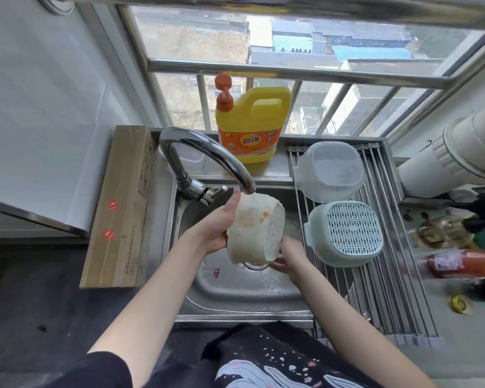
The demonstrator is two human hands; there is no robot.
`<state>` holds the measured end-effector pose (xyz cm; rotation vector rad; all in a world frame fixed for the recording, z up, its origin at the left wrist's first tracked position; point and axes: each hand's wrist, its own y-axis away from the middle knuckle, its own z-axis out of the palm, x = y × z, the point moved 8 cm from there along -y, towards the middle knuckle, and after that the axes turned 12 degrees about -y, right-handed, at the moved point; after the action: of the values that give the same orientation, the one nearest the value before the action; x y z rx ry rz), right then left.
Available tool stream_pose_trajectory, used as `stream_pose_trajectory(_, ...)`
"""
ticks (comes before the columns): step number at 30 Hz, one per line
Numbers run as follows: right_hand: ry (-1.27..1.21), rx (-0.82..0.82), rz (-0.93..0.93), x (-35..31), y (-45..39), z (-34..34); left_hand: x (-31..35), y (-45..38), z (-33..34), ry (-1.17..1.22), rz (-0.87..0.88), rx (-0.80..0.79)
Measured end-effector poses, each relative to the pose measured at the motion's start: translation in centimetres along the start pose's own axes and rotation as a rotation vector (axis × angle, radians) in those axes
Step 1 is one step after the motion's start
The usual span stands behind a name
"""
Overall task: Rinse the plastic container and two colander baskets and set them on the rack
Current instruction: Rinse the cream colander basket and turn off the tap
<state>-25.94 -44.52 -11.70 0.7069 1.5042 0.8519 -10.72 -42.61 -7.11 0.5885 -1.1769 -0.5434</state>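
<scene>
Over the sink [235, 292], a left hand [217, 222] grips the white colander basket [254, 231] tilted under the faucet [207, 152]; the right hand [289, 256] cups its lower rim.

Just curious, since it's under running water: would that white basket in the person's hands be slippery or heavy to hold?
Probably slippery: the white basket is wet under the tap, gripped by left hand and right hand. Likely light and stiff: thin perforated plastic.

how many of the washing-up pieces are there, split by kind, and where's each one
Clear plastic container: 1, upside down on the rack
Colander baskets: 2, a green one upside down on the rack, a white one held under the tap by the left hand and right hand
Total: 3
</scene>
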Motion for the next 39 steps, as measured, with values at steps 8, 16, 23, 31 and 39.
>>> stream_pose_trajectory(8, 1.028, -0.027, -1.082, -9.5, 6.4, 8.3, 0.1, -1.3, 1.1, 0.01, 0.002, 0.101)
stream_pose_trajectory(16, 1.121, -0.006, -0.714, -12.2, 1.5, 9.2, -0.8, 1.1, 1.3, -0.277, 0.163, 0.441)
stream_pose_trajectory(23, 1.311, -0.007, -1.279, -5.6, 8.1, 10.3, 0.2, -0.2, -1.9, 0.331, 0.113, 0.369)
stream_pose_trajectory(31, 1.128, -0.069, -1.294, -10.2, 8.1, 10.8, -0.4, 0.6, -2.1, 0.132, 0.1, 0.576)
stream_pose_trajectory(39, 0.876, 0.02, -0.855, -11.8, 6.2, 10.4, -1.5, 1.5, -2.1, 0.031, 0.117, 0.592)
